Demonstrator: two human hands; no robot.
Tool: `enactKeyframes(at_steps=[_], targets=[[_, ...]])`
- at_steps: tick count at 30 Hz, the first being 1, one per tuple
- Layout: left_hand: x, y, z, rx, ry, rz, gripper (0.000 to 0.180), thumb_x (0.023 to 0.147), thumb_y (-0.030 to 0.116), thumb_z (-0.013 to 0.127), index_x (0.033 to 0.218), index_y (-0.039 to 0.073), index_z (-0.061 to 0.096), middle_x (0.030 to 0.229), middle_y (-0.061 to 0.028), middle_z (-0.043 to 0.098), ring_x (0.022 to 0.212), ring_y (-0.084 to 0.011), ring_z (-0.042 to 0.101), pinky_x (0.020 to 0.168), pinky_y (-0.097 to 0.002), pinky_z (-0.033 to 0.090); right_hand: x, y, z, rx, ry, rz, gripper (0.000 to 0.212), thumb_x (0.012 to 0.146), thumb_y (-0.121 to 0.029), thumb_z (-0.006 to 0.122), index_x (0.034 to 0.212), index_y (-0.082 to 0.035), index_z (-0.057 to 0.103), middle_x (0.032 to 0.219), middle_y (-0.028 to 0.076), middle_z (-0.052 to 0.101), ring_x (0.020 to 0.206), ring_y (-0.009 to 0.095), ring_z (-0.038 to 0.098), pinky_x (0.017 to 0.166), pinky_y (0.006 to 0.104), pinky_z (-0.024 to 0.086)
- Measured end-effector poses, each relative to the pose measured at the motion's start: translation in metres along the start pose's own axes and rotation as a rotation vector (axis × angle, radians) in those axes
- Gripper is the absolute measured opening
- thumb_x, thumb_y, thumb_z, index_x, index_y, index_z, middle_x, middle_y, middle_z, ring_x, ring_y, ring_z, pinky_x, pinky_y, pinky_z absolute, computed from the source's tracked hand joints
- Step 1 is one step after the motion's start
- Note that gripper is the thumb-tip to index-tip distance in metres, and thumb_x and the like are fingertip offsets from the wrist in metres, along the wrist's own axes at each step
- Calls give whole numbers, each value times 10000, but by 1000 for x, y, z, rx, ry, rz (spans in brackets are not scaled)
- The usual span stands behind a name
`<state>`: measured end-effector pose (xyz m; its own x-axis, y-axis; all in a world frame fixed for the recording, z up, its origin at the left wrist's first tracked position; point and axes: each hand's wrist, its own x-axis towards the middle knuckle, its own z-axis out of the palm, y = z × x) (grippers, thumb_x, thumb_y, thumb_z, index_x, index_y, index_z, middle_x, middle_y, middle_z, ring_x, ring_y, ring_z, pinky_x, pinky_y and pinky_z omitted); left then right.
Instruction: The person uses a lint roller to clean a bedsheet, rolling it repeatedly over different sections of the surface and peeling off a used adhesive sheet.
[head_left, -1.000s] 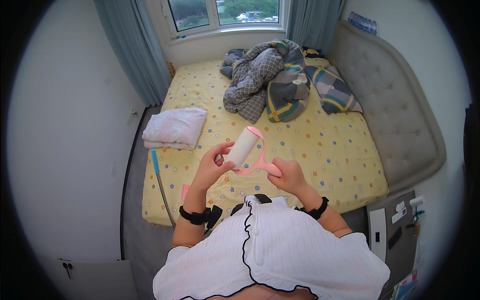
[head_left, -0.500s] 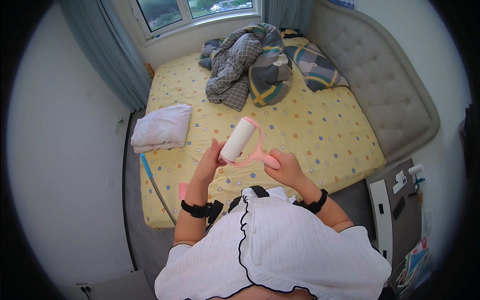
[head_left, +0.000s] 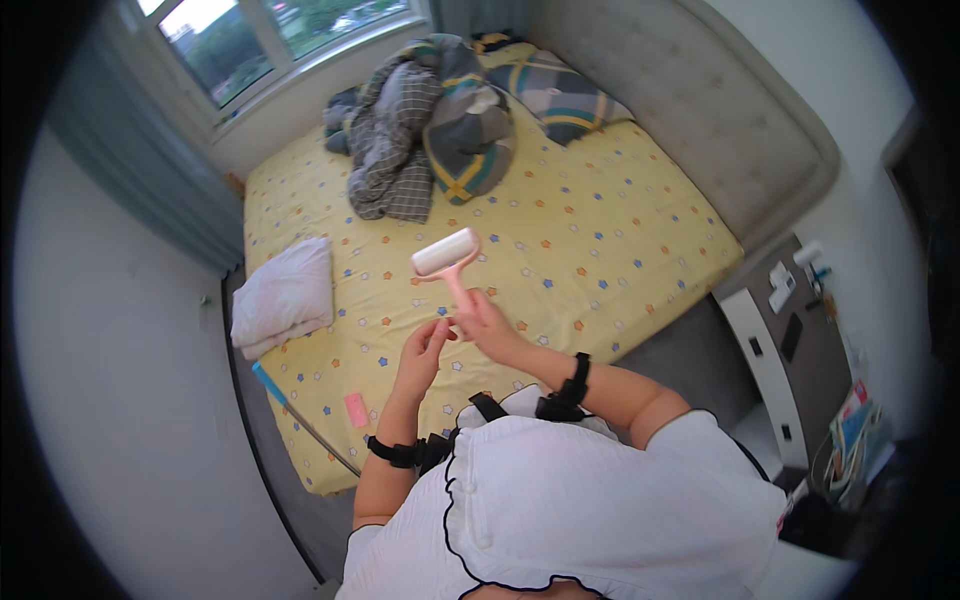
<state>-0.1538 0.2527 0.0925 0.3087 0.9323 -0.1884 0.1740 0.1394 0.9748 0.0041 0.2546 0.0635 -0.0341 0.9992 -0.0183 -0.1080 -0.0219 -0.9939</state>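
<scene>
A lint roller [head_left: 446, 253] with a white roll and pink frame is held over the bed, its roll pointing away from me. My right hand [head_left: 484, 327] is wrapped round its pink handle. Close beside that grip, my left hand [head_left: 426, 350] has its thumb and fingers drawn together near the handle's lower end. Whether something small sits between them is too small to make out. On the yellow star-patterned sheet [head_left: 560, 240] below lies a small pink rectangular piece [head_left: 356, 409], left of my left forearm.
A folded white cloth [head_left: 285, 295] lies on the bed's left edge, with a blue-ended rod [head_left: 300, 415] nearby. A crumpled grey checked quilt [head_left: 395, 150] and a patterned pillow [head_left: 560, 95] are at the far end. The padded headboard [head_left: 700, 110] and a desk [head_left: 790, 340] stand right.
The lint roller has turned upright, its roll now pointing away. My left hand has left the roll and come down beside my right hand, which has moved left. The view has shifted.
</scene>
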Motion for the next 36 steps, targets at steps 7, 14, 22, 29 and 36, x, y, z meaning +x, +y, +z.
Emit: enactKeyframes(at_steps=[7, 14, 22, 29, 36], targets=[[34, -72, 13, -111, 122, -135, 340, 944, 314, 537, 1022, -7, 618, 873, -9, 604, 785, -66, 523, 695, -217, 415, -6, 61, 34, 37, -49, 203, 434, 880, -77, 467, 1272, -36, 284, 1073, 128, 519, 933, 201, 549, 749, 332, 475], [49, -183, 19, -158, -23, -293, 286, 939, 311, 535, 901, 29, 567, 765, -6, 562, 629, -62, 491, 523, -228, 390, -39, 157, 7, -181, -94, 240, 570, 872, -91, 504, 1392, -68, 271, 964, 121, 567, 761, 189, 567, 649, 312, 463], [62, -327, 4, -34, -211, -474, 228, 940, 280, 515, 982, 56, 521, 726, 18, 508, 576, -63, 442, 503, -220, 361, -143, 281, -80, -311, 178, 824, 199, 816, -109, 565, 987, -8, 581, 812, 106, 642, 771, 191, 630, 659, 321, 502], [89, -345, 4, 26, -276, -646, 229, 962, 326, 471, 945, 105, 532, 639, 28, 479, 494, -55, 424, 429, -218, 342, -138, 363, -189, -679, 734, 657, 227, 804, -58, 552, 1028, -20, 537, 856, 136, 602, 780, 292, 596, 707, 376, 487], [161, -354, 56, 365, -186, -469, 391, 960, 368, 477, 741, 50, 541, 549, 30, 448, 486, -69, 410, 448, -246, 337, 25, 328, -325, -1079, 926, 230, 377, 741, -48, 579, 1110, -32, 502, 1109, 164, 474, 1075, 354, 454, 936, 445, 378]])
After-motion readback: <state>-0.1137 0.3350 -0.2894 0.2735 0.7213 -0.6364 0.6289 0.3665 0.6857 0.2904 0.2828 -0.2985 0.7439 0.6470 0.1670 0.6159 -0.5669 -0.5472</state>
